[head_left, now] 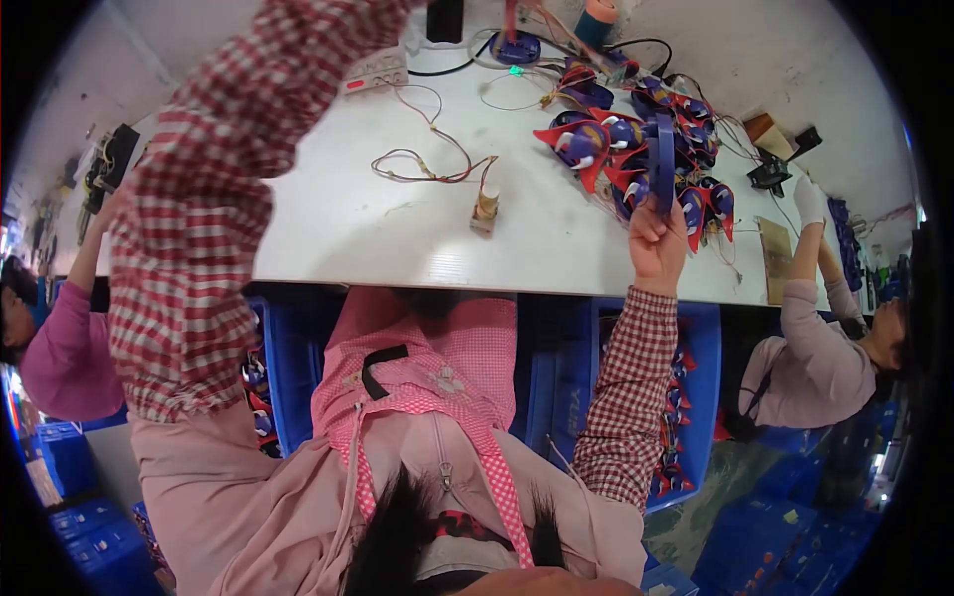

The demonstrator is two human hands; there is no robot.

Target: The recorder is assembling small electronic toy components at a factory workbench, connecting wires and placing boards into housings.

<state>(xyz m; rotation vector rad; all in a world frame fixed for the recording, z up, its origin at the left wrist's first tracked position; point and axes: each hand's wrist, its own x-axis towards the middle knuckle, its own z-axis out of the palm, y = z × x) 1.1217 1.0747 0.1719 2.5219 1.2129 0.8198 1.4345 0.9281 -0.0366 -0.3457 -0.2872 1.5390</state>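
Note:
My right hand (658, 236) grips the lower end of a curved purple band (662, 164), shaped like a headphone headband, and holds it up over the table. Behind and around the band lies a pile of rounded purple pieces with red pointed wings (586, 144), with thin wires among them. My left arm (224, 169), in a checked sleeve, reaches up past the top edge. At that edge only blurred skin-coloured shapes show near a round purple piece (515, 47), so the left fingers cannot be made out.
A small block on red and dark wires (485, 207) lies mid-table. A white device with a red switch (376, 72) stands at the back, near a teal spool (597, 22). Blue crates (701, 397) stand below the table edge. People sit at both sides (810, 358).

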